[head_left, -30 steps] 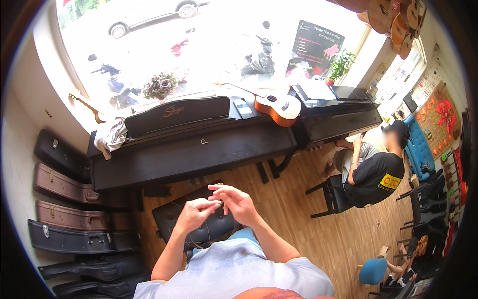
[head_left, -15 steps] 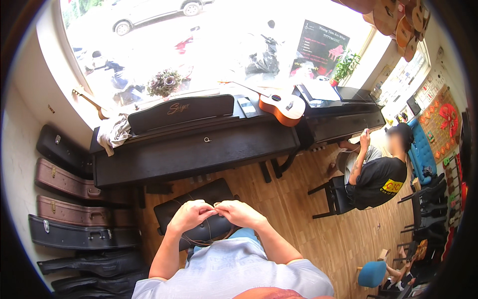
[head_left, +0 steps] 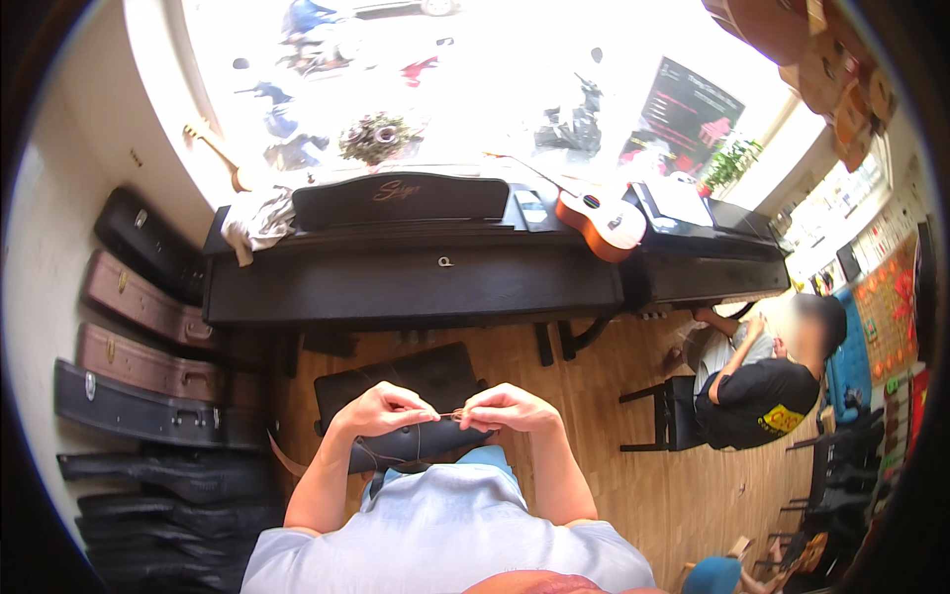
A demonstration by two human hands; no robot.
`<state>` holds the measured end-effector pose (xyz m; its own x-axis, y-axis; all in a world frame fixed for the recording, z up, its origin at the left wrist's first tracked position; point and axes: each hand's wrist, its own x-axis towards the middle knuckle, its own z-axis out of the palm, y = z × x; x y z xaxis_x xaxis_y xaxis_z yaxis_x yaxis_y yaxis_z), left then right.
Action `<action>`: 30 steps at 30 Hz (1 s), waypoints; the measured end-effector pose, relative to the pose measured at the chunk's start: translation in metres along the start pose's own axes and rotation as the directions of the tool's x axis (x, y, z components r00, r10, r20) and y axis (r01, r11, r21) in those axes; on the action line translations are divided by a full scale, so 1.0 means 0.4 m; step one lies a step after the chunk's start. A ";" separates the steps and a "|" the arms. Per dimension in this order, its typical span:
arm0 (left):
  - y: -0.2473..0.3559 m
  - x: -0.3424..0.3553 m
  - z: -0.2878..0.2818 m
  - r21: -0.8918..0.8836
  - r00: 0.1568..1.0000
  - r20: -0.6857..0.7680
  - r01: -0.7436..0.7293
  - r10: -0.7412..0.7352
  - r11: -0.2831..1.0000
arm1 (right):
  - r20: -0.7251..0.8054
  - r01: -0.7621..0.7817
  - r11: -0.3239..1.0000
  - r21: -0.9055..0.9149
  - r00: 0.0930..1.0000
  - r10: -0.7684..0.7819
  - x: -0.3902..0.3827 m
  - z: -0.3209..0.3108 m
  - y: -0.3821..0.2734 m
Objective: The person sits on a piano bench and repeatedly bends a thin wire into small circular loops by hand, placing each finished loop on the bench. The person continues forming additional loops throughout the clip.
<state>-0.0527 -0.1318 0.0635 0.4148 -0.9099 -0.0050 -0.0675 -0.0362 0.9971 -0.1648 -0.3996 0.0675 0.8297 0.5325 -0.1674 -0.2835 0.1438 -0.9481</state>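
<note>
My left hand [head_left: 389, 409] and my right hand [head_left: 510, 408] are raised in front of my body, a little apart. Each pinches a thin brown cord [head_left: 450, 416], with a short stretch of it between the fingertips. Loose lengths of the cord hang below, over the black padded bench [head_left: 396, 381]. Its exact kind is too fine to make out. Beyond the bench, a small pale item with a loop [head_left: 444, 262] lies on the closed dark piano [head_left: 416, 287]. A small orange-sided guitar [head_left: 614, 226] rests on top, beside a phone [head_left: 530, 206].
Several instrument cases [head_left: 148, 368] are stacked along the left wall. A crumpled cloth [head_left: 259, 226] hangs over the piano's left end. At right, a seated person [head_left: 757, 391] in black occupies a chair [head_left: 673, 416]. Guitars [head_left: 821, 69] hang at the upper right.
My hands have drawn apart sideways, exposing the cord between them. The view has turned slightly left, shifting the room rightward. The seated person's raised hand has come down.
</note>
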 end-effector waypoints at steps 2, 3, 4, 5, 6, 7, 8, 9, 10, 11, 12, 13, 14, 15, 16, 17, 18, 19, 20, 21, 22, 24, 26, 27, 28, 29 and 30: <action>-0.015 0.001 -0.009 0.052 0.999 0.032 -0.012 0.010 0.999 | 0.000 0.101 0.988 0.113 0.995 -0.102 0.002 -0.011 0.035; -0.020 0.001 -0.010 0.077 0.999 0.036 -0.018 0.015 0.997 | 0.008 0.111 0.977 0.182 0.993 -0.114 0.009 -0.009 0.054; -0.045 -0.004 -0.006 0.059 0.999 0.030 -0.038 0.036 0.998 | 0.013 0.119 0.961 0.250 0.992 -0.126 0.016 -0.006 0.071; -0.047 -0.002 -0.001 0.064 0.997 0.036 -0.066 0.064 0.996 | 0.008 0.130 0.940 0.315 0.990 -0.140 0.021 -0.001 0.075; -0.048 0.000 0.004 0.070 0.995 0.044 -0.094 0.091 0.993 | -0.015 0.113 0.944 0.310 0.993 -0.115 0.026 0.005 0.078; -0.057 -0.004 0.011 0.114 0.997 0.003 -0.081 0.082 0.990 | -0.038 0.097 0.948 0.304 0.995 -0.090 0.032 0.015 0.079; -0.065 -0.005 0.020 0.159 0.996 -0.033 -0.071 0.077 0.985 | -0.066 0.085 0.951 0.296 0.995 -0.068 0.037 0.020 0.074; -0.069 -0.005 0.028 0.204 0.995 -0.068 -0.059 0.074 0.977 | -0.095 0.070 0.967 0.245 0.994 -0.048 0.042 0.023 0.070; -0.071 -0.006 0.038 0.219 0.989 -0.130 -0.040 0.070 0.975 | -0.126 0.054 0.980 0.193 0.992 -0.030 0.048 0.024 0.066; -0.062 -0.005 0.048 0.234 0.980 -0.186 -0.022 0.067 0.972 | -0.161 0.038 0.989 0.143 0.987 -0.015 0.051 0.025 0.064; -0.051 -0.006 0.057 0.247 0.968 -0.242 -0.003 0.065 0.969 | -0.172 0.008 0.994 0.106 0.985 0.010 0.055 0.027 0.066; -0.039 -0.008 0.061 0.208 0.965 -0.261 0.027 0.029 0.978 | -0.184 -0.023 0.997 0.069 0.982 0.036 0.059 0.029 0.068; -0.034 -0.009 0.067 0.151 0.962 -0.274 0.038 0.004 0.988 | -0.197 -0.056 0.998 0.031 0.979 0.061 0.061 0.031 0.070; -0.030 -0.010 0.074 0.093 0.958 -0.285 0.049 -0.021 0.994 | -0.209 -0.072 0.997 -0.002 0.975 0.070 0.065 0.032 0.073; -0.030 -0.013 0.079 0.035 0.955 -0.294 0.059 -0.046 0.998 | -0.222 -0.088 0.995 -0.035 0.972 0.078 0.069 0.033 0.076; -0.035 -0.010 0.083 -0.026 0.960 -0.280 0.012 -0.019 1.000 | -0.233 -0.106 0.992 -0.069 0.969 0.087 0.075 0.034 0.077; -0.036 -0.010 0.084 0.004 0.960 -0.278 0.031 -0.028 1.000 | -0.242 -0.098 0.994 -0.054 0.967 0.083 0.078 0.037 0.076; -0.033 -0.009 0.087 0.035 0.960 -0.277 0.050 -0.038 0.998 | -0.252 -0.091 0.995 -0.039 0.965 0.078 0.081 0.041 0.074; -0.021 -0.008 0.090 0.066 0.961 -0.274 0.069 -0.048 0.995 | -0.263 -0.083 0.996 -0.023 0.962 0.074 0.081 0.045 0.071; -0.013 -0.010 0.091 0.060 0.948 -0.298 0.137 -0.113 0.989 | -0.264 -0.084 0.996 -0.013 0.961 0.078 0.081 0.048 0.066; -0.016 -0.010 0.088 0.075 0.944 -0.299 0.166 -0.137 0.983 | -0.265 -0.086 0.996 -0.004 0.961 0.082 0.080 0.052 0.060; -0.027 -0.010 0.079 0.106 0.936 -0.302 0.224 -0.183 0.969 | -0.262 -0.099 0.995 0.003 0.960 0.096 0.080 0.055 0.056; -0.035 -0.008 0.084 0.002 0.935 -0.307 0.185 -0.176 0.983 | -0.253 -0.119 0.993 0.000 0.961 0.115 0.082 0.055 0.055; -0.037 -0.006 0.083 -0.053 0.933 -0.299 0.194 -0.201 0.980 | -0.254 -0.103 0.995 -0.005 0.962 0.098 0.083 0.057 0.054; -0.039 -0.005 0.083 -0.108 0.931 -0.289 0.202 -0.225 0.973 | -0.254 -0.087 0.996 -0.010 0.964 0.081 0.083 0.059 0.051; -0.047 -0.005 0.082 -0.186 0.933 -0.271 0.190 -0.236 0.964 | -0.254 -0.069 0.997 -0.016 0.965 0.063 0.085 0.061 0.049; -0.057 -0.007 0.082 -0.262 0.936 -0.253 0.179 -0.246 0.948 | -0.269 -0.046 0.998 -0.039 0.963 0.034 0.088 0.062 0.049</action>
<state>-0.0821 -0.1419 0.0385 0.6341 -0.7379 -0.2309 0.2483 -0.0885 0.9646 -0.1530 -0.3572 0.0497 0.9181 0.2933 -0.2664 -0.3030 0.0866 -0.9490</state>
